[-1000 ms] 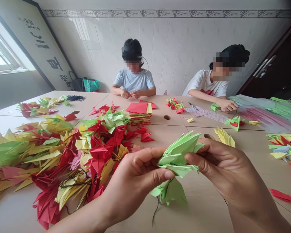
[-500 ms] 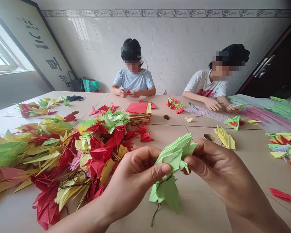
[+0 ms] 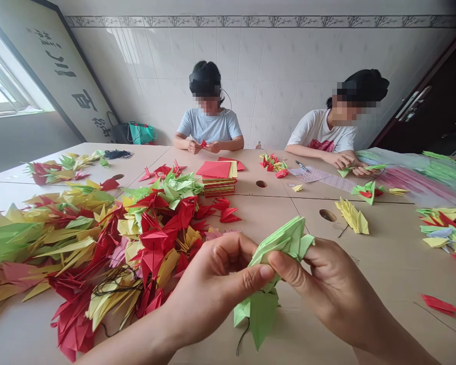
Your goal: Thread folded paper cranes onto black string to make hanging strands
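Observation:
A bundle of green folded paper (image 3: 283,241) is held up in front of me between both hands. My left hand (image 3: 220,284) pinches its left side, thumb in front and fingers behind. On the right side, my right hand (image 3: 323,284) grips the same bundle, its thumb laid across the front close to my left thumb. More green folded paper (image 3: 261,317) hangs below my hands, with a dark string (image 3: 243,337) dangling from it. My fingertips behind the paper are hidden.
A large heap of red, yellow and green folded papers (image 3: 152,238) covers the left. Stacked paper squares (image 3: 218,175) stand beyond. Two people (image 3: 209,121) sit across the table, handling paper. Yellow folded paper (image 3: 352,217) and a red piece (image 3: 441,304) lie at right.
My right thumb has moved left across the front of the green bundle, and both hands have lowered slightly. The person at the right now has a green piece at the nearer hand.

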A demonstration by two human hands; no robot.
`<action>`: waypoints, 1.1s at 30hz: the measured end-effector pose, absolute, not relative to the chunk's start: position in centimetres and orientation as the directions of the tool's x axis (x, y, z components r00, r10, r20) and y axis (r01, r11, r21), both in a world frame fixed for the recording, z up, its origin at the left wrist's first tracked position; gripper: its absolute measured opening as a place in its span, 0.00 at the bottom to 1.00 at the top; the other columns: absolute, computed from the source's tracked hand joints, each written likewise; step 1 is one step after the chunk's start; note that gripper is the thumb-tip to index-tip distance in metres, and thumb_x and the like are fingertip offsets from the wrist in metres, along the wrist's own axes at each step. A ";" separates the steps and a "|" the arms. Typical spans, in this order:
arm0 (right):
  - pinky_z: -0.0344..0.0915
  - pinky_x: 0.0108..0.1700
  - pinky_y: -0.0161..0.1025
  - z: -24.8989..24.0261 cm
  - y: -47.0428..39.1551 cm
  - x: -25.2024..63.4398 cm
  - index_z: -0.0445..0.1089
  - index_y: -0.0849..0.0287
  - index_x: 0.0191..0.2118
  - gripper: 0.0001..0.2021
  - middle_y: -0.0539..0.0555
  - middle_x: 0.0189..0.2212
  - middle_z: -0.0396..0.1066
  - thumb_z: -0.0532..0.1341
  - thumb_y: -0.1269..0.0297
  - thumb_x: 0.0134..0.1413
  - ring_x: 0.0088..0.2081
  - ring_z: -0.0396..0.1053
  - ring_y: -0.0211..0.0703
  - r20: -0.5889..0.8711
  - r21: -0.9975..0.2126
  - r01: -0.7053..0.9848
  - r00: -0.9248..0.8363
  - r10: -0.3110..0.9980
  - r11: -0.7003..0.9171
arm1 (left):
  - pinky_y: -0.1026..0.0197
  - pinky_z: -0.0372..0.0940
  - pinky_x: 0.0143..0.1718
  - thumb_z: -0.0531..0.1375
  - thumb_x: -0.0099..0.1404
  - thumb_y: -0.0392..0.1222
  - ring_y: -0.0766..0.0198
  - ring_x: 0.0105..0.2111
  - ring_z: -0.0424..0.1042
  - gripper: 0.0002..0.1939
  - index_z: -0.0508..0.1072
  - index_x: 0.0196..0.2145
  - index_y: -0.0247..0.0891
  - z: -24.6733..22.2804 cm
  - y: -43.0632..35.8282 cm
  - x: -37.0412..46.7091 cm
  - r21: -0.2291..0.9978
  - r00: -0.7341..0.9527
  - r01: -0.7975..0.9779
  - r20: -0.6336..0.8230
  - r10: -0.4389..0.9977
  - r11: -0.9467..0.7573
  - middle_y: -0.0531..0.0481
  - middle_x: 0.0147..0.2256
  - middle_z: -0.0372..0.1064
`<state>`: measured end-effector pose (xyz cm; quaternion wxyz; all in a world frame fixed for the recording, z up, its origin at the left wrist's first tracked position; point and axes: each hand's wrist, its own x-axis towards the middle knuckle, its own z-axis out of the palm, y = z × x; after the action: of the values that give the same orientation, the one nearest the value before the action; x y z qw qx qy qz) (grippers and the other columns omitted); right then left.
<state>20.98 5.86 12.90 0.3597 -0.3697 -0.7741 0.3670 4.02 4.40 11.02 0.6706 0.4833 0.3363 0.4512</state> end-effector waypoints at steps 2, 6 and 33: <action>0.60 0.24 0.30 12.9 5.9 21.0 0.65 0.59 0.24 0.15 0.47 0.20 0.61 0.55 0.57 0.60 0.22 0.59 0.34 0.310 -0.828 0.309 -0.443 0.841 0.468 | 0.65 0.59 0.33 0.63 0.61 0.45 0.69 0.31 0.63 0.11 0.68 0.33 0.36 11.0 4.4 4.0 0.966 0.377 -0.242 0.005 0.926 0.094 0.52 0.30 0.65; 0.59 0.22 0.30 12.8 6.0 21.4 0.65 0.59 0.24 0.17 0.48 0.19 0.60 0.55 0.55 0.60 0.22 0.59 0.34 0.363 -0.820 0.333 -0.327 0.873 0.466 | 0.61 0.60 0.42 0.59 0.63 0.49 0.64 0.38 0.64 0.12 0.69 0.39 0.39 11.0 4.4 3.7 0.989 0.386 -0.145 0.069 0.920 -0.013 0.50 0.36 0.66; 0.62 0.18 0.29 13.8 5.7 21.5 0.66 0.57 0.22 0.16 0.48 0.16 0.64 0.58 0.56 0.58 0.18 0.63 0.34 0.375 -0.914 0.084 -0.203 0.905 0.397 | 0.58 0.62 0.47 0.59 0.62 0.35 0.58 0.41 0.68 0.11 0.72 0.44 0.38 11.4 4.0 4.1 0.998 0.552 0.060 -0.018 0.834 -0.018 0.46 0.41 0.71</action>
<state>21.51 5.65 13.75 0.5093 -0.3729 -0.6627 0.4030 4.09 4.00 11.43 0.6070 0.6384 0.3501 0.3186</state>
